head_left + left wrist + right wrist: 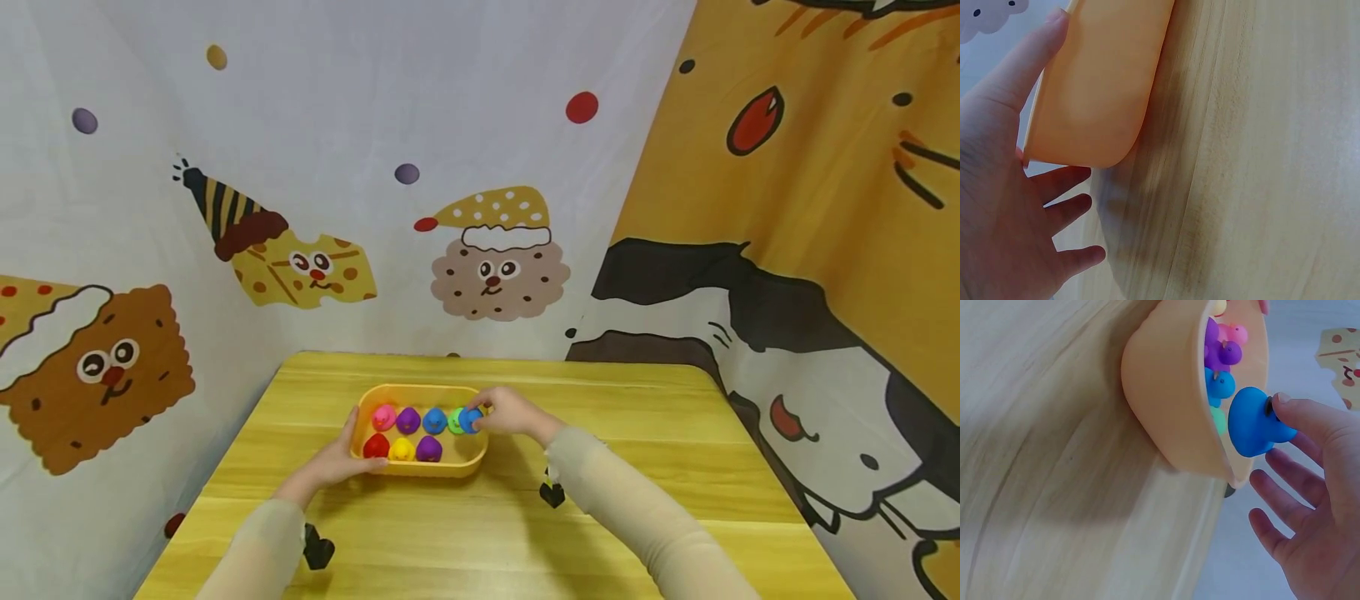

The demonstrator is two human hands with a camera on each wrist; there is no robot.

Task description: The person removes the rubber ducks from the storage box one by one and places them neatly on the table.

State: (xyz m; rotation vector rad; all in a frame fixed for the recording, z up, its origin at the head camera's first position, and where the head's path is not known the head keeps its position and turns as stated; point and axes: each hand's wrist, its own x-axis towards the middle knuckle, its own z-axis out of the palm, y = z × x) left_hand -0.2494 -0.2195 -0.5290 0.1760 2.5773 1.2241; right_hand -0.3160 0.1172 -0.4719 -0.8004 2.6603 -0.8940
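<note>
At the left, a printed cloth [150, 208] shows three hatted snack characters behind the table [420, 533]. A sleeved left arm reaches forward from the near edge, with one black piece [318, 547] at its wrist. The left hand [337, 458] is spread at the left end of a yellow tray [431, 470], thumb along the front rim, fingers extended and apart by the end wall.

The tray sits on the table and holds seven toy ducks in two rows. The back row has four: pink duck [384, 417], purple duck [408, 420], blue duck [434, 421], and green duck [454, 419], partly covered. The front row has three: red duck [376, 446], yellow duck [402, 451], and a second purple one [429, 449].

An eighth, the held blue duck [1249, 422], is at the tray's right end beside the green one. The right hand [513, 412] pinches it between thumb and fingers, the other fingers loosely spread; that arm slants in from the lower right, a second black piece [552, 493] under its wrist.
</note>
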